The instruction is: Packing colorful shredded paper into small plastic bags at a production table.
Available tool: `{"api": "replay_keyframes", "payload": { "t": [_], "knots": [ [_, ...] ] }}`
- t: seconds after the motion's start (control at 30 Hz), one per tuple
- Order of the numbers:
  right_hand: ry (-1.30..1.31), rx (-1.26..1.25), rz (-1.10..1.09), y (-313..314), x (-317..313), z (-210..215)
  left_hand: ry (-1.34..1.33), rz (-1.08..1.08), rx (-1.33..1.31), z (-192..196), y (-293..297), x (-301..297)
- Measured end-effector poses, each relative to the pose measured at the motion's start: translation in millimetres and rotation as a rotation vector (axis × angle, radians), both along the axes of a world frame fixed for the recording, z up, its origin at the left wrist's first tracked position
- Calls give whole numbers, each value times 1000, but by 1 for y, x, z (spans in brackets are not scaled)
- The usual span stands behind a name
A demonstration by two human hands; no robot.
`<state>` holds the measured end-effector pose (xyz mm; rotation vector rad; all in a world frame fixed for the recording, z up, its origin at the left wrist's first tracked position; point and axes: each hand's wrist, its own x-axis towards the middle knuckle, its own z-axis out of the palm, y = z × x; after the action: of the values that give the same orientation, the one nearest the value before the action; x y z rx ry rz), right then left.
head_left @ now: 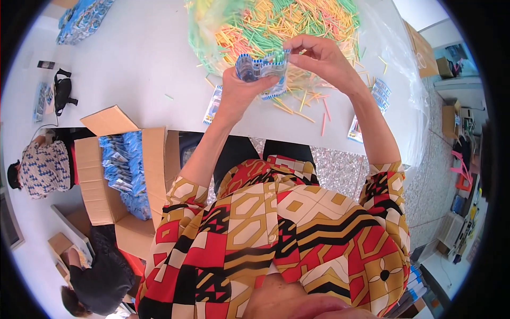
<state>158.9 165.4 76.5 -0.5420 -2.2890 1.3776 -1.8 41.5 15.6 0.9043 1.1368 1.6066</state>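
My left hand (239, 90) is wrapped round a small clear packet (274, 72) with blue-and-white striped edges, its thumb across the front. A curled part of striped film stands up beside that thumb. Thumb and fingers of my right hand (321, 59) pinch the packet's right upper edge. Short green sticks (279, 55) show at its mouth. Just beyond both hands lies a big heap of thin yellow, green, orange and pink sticks (287, 26) in a clear plastic bag (204, 45). Flat printed packets (213, 105) lie under my left wrist, and more packets (380, 94) lie by my right forearm.
Loose sticks (324, 114) are scattered on the white table (143, 64). An open cardboard box (95, 183) full of blue packets stands at the left below the table edge. A black strapped object (62, 90) sits farther left. Two people (45, 167) are at the left.
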Motion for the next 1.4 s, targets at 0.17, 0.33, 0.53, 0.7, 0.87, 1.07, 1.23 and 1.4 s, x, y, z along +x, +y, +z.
{"api": "replay_keyframes", "payload": {
  "t": [0.17, 0.33, 0.53, 0.7, 0.87, 1.07, 1.23, 1.4],
  "knots": [
    [60, -29, -42, -4, 10, -9, -6, -25, -42, 0, -4, -1],
    [232, -62, -234, -13, 41, -17, -206, -113, -76, -6, -7, -7],
    [271, -86, -449, -19, 105, -52, -308, -147, -153, -22, -3, -5],
    [131, -154, -691, -39, 169, -77, -296, -128, -204, -13, -7, -2],
    [17, -244, -841, -57, 218, -125, -262, -221, -232, -19, -6, 18],
    [-77, -41, -973, -56, 220, -145, -201, -268, -281, -21, -11, 31],
    [-213, 415, -1159, -84, 186, -129, -181, -192, -298, -27, -18, 25],
    [-403, 803, -643, -80, 189, -154, -200, -204, -304, -25, -15, 33]
  ]
}}
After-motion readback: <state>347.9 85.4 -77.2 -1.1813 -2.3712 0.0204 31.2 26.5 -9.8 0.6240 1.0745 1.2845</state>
